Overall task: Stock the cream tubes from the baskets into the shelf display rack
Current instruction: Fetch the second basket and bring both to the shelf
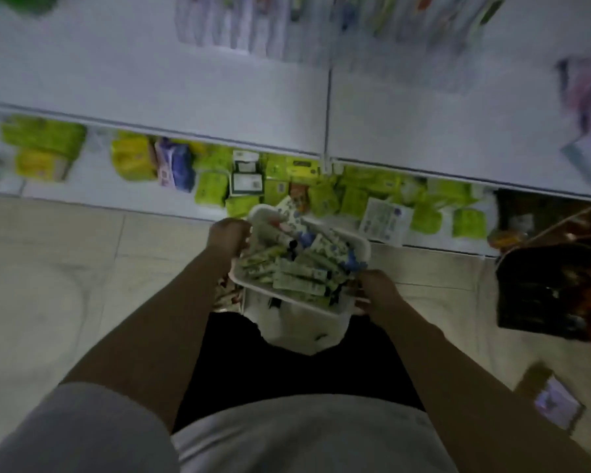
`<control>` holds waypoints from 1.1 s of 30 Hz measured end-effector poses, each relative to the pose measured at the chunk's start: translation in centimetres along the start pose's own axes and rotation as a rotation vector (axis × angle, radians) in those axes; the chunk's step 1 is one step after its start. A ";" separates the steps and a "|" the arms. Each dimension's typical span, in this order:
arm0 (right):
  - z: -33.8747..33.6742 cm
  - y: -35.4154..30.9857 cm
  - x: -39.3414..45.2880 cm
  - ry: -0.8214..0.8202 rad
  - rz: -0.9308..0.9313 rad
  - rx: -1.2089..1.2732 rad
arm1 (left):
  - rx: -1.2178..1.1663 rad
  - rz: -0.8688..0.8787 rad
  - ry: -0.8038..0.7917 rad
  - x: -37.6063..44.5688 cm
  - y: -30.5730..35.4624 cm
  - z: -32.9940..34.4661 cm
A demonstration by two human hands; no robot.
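Cream tubes (297, 271) blurred in white basket (362, 245); labels unreadable.

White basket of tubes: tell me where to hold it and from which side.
Grip the white basket by its rim at two opposite edges, coming in from either side, as the left hand and right hand do. It is wide, open-topped and piled with cream tubes, so a two-sided hold should keep it level.

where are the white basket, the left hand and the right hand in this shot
white basket (362, 242): head view, on its bare far right rim
left hand (227, 233): head view, on the back of the hand gripping the basket's left rim
right hand (377, 290): head view, on the back of the hand gripping the near right rim
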State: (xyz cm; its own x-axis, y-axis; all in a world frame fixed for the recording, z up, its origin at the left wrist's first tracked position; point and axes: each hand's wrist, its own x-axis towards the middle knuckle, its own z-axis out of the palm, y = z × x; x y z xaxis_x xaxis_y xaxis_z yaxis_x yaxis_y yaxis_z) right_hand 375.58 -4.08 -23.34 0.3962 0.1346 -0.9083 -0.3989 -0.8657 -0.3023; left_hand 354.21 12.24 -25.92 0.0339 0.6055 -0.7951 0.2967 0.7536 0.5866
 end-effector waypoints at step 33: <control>11.2 8.2 21.6 -0.125 -0.484 -0.360 | -0.235 0.309 0.166 11.8 -22.8 -3.9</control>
State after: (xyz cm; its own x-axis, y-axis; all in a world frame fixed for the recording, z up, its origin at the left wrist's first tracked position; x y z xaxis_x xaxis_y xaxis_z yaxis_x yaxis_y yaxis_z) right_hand 371.63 -2.87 -48.67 0.3541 0.5895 -0.7260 0.1148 -0.7978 -0.5918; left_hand 344.10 3.23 -48.09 -0.0728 0.8309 -0.5516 0.0704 0.5559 0.8282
